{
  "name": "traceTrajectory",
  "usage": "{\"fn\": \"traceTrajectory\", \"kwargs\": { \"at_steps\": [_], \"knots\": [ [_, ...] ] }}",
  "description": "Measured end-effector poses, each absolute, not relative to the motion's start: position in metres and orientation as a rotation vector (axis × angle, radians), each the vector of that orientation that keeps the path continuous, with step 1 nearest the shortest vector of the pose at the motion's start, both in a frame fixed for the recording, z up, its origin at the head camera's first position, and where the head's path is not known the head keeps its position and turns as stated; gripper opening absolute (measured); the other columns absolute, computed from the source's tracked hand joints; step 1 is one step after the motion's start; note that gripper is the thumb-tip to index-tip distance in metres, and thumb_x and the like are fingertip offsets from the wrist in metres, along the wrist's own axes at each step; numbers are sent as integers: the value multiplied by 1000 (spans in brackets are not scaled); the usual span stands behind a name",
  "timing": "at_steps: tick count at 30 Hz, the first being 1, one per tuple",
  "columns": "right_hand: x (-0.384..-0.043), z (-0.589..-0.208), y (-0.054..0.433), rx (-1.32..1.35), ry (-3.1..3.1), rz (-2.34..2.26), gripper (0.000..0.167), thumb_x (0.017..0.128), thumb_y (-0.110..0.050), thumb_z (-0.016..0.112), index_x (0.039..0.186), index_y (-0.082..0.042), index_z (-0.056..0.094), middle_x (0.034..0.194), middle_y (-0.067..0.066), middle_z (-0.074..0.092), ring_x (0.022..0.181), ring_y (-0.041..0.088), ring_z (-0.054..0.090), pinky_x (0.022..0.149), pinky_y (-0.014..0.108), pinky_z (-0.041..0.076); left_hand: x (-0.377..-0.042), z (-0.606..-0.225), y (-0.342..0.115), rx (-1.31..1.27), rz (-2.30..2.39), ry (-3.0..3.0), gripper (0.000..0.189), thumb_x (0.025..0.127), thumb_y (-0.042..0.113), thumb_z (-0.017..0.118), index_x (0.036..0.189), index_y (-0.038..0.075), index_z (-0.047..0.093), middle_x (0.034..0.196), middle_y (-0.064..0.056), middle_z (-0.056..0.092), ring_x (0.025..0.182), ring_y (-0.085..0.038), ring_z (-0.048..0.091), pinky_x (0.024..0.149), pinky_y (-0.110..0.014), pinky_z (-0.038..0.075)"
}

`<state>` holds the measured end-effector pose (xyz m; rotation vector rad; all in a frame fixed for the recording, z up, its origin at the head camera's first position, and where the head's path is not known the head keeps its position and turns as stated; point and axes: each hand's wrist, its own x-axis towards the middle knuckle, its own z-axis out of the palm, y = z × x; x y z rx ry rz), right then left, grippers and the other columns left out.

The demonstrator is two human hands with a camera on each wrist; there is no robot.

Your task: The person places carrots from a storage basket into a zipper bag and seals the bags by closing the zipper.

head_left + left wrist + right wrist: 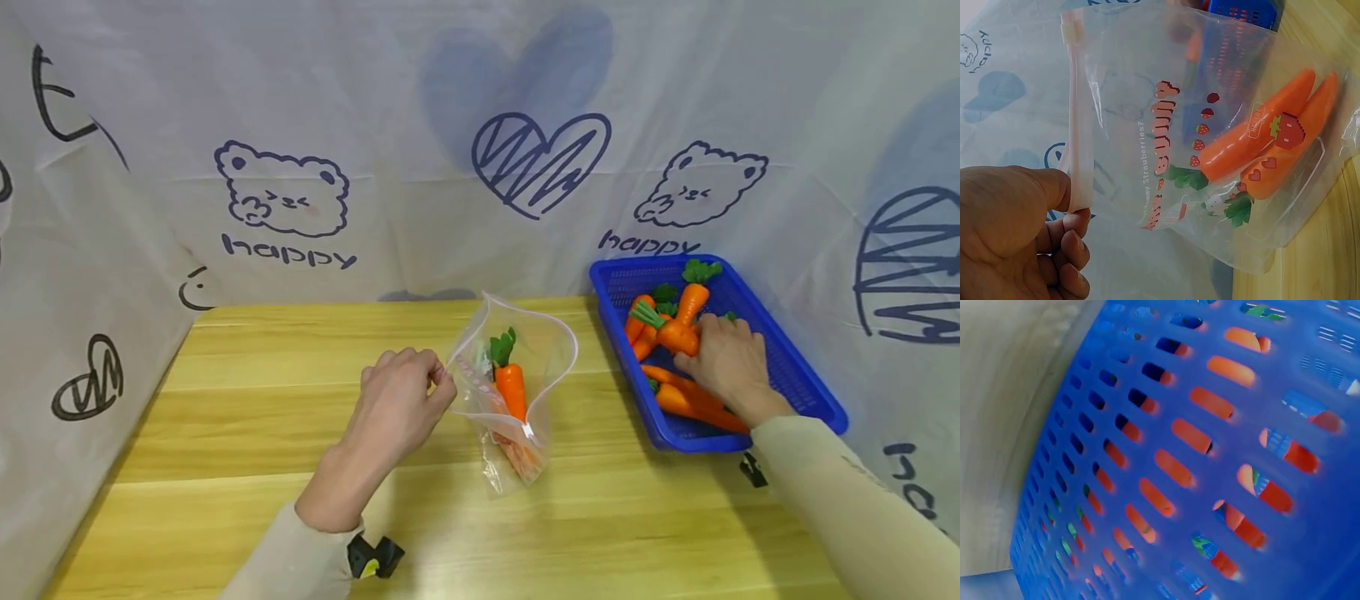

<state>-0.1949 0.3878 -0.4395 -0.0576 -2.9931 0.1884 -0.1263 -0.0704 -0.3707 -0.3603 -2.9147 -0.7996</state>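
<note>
My left hand pinches the zip edge of a clear plastic zip bag between thumb and fingers. Its mouth gapes, with the slider at one end. Inside lie two orange toy carrots with green leafy tops, seen through the printed film. My right hand reaches into a blue plastic basket, with its thumb and fingers around an orange carrot; the fingertips are partly hidden. Several more carrots lie about that hand. The right wrist view shows mainly the slotted basket wall, with orange pieces behind it.
Under the bag and basket is a wood-grain table. A white cloth with printed drawings hangs along its back and sides. The basket stands at the back right, close to the cloth, and its raised rim surrounds my right hand.
</note>
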Motion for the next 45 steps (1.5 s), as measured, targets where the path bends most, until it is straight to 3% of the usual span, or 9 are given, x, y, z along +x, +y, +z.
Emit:
{"fn": "traceTrajectory", "kwargs": {
  "at_steps": [6,15,23,31,45],
  "knots": [
    [-191,-434,383,32,-2952,121,58,89,-33,79,124,8,57,108,31,57,98,52,50,77,61,41,-127,-370,-72,-357,-805,-2909,15,94,19,62,79,15,61,75,0,55,78,-26,49,72,-37,29],
    [-185,-420,377,97,-2996,145,52,91,-32,78,117,7,56,102,26,57,91,46,50,74,55,39,-127,-369,-74,-357,-804,-2907,16,93,19,62,78,15,61,75,0,55,77,-26,49,71,-36,29],
    [-177,-401,363,183,-2909,128,46,87,-32,79,104,4,57,86,17,52,78,38,47,68,48,35,-127,-366,-75,-356,-813,-2898,15,93,18,62,79,15,62,75,-1,56,78,-25,49,71,-36,29],
    [-162,-373,338,294,-2817,159,40,83,-31,80,97,-1,58,81,12,52,69,33,45,62,41,30,-127,-364,-73,-361,-826,-2902,13,93,18,63,80,16,62,77,0,57,79,-26,49,73,-36,28],
    [-137,-323,294,425,-2782,199,36,81,-29,81,92,-2,60,82,9,52,72,30,46,65,42,33,-125,-360,-71,-380,-821,-2880,12,93,18,63,80,17,62,77,1,58,79,-25,49,73,-37,28]
  ]
}}
